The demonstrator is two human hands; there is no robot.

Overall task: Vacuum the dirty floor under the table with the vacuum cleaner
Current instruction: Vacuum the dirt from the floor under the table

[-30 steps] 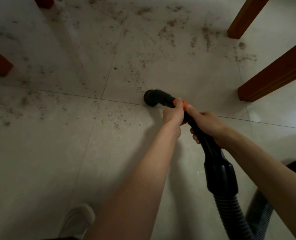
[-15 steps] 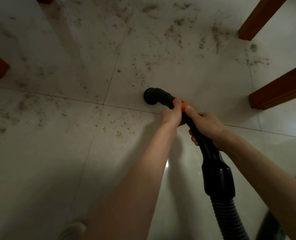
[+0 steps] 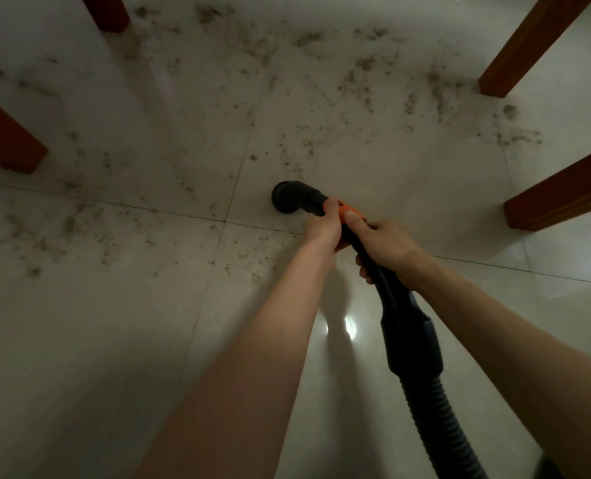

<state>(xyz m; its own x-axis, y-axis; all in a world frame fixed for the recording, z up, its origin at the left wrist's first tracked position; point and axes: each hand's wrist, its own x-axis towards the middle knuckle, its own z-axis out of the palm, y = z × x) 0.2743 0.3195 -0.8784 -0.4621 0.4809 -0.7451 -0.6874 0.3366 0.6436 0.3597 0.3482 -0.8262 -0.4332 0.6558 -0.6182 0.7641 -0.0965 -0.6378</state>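
The black vacuum wand (image 3: 404,326) runs from its ribbed hose (image 3: 435,420) at the lower right up to a round nozzle (image 3: 287,198) on the pale tiled floor (image 3: 90,340). My left hand (image 3: 323,229) grips the wand just behind the nozzle, at an orange band (image 3: 347,210). My right hand (image 3: 383,247) grips the wand right behind it. Dark crumbs and dust (image 3: 363,81) are strewn over the tiles ahead and left of the nozzle.
Brown wooden legs stand around the dirty patch: one at the far left (image 3: 7,140), one at the top left (image 3: 109,12), one at the top right (image 3: 525,46), one at the right (image 3: 563,191).
The view has tilted up and forward, so more dirty floor and the top-left leg show; the shoe at the bottom is gone from view. Both hands keep their hold on the wand.
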